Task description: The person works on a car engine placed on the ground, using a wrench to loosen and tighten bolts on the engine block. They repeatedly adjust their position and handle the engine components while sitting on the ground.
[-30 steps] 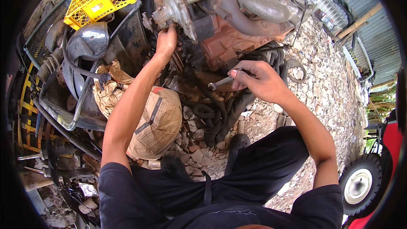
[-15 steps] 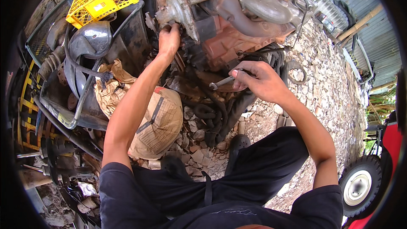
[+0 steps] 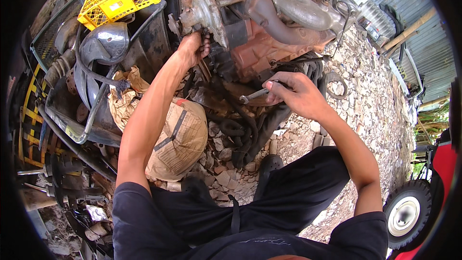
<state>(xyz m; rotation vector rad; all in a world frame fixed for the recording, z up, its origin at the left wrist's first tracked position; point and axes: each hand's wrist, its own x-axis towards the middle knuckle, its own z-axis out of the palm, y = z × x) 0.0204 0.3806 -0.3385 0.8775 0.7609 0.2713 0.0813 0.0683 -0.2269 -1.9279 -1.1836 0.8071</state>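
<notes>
My left hand point(image 3: 193, 47) is reaching under a grey cast metal housing point(image 3: 204, 14) on the front of a dirty engine point(image 3: 255, 53), its fingers curled round a small part I cannot make out. My right hand point(image 3: 293, 94) grips a metal open-end wrench point(image 3: 252, 95), held out below the engine's reddish block with its jaw pointing left. A curved grey manifold point(image 3: 301, 7) sits on the engine top. Dark hoses point(image 3: 236, 130) lie beneath the engine. A crumpled brown paper sack point(image 3: 175, 142) lies under my left forearm.
A yellow plastic crate point(image 3: 120, 0) sits atop piled black parts and bins point(image 3: 103, 50) at left, with more metal parts lower left. Rubble ground point(image 3: 361, 96) spreads right. A corrugated metal wall point(image 3: 409, 53) and a red vehicle with a white-rimmed wheel point(image 3: 406, 212) are at the right edge.
My left hand has dropped slightly and turned, its fingertips now showing below the housing. My right hand and wrench have shifted a little to the right.
</notes>
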